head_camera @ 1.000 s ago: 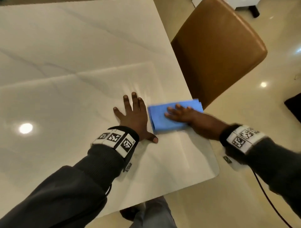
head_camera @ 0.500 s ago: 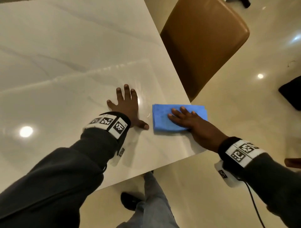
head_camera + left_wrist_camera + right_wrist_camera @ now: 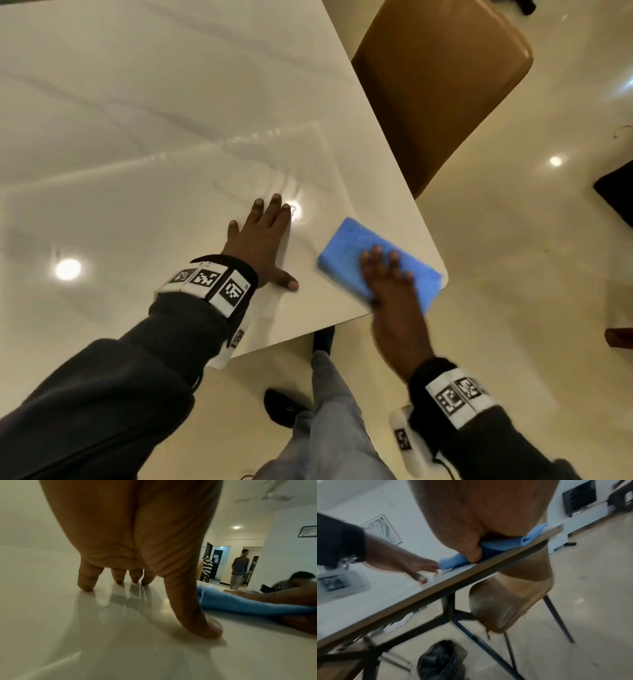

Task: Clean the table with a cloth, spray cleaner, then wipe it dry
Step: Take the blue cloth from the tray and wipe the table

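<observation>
A folded blue cloth (image 3: pixel 346 250) lies at the near right corner of the white marble table (image 3: pixel 137 137). My right hand (image 3: pixel 383 270) presses flat on the cloth with its fingers spread and straight; the thumb sits by the cloth's near edge at the table rim. In the right wrist view the cloth (image 3: pixel 501 545) shows under the palm at the table edge. My left hand (image 3: pixel 263 236) rests flat on the bare tabletop left of the cloth, fingers straight, thumb out toward it. The left wrist view shows the cloth (image 3: pixel 240 603) just past my thumb. No spray bottle is in view.
A brown chair (image 3: pixel 438 82) stands against the table's right side, just beyond the cloth. Under the table are black legs (image 3: pixel 453 609) and a black bag (image 3: pixel 440 660). My legs and a shoe (image 3: pixel 284 407) are below the near edge. Other people (image 3: pixel 239 568) are across the room.
The right hand has slid the cloth toward the near right corner and turned it at an angle. The left hand has stayed planted on the table.
</observation>
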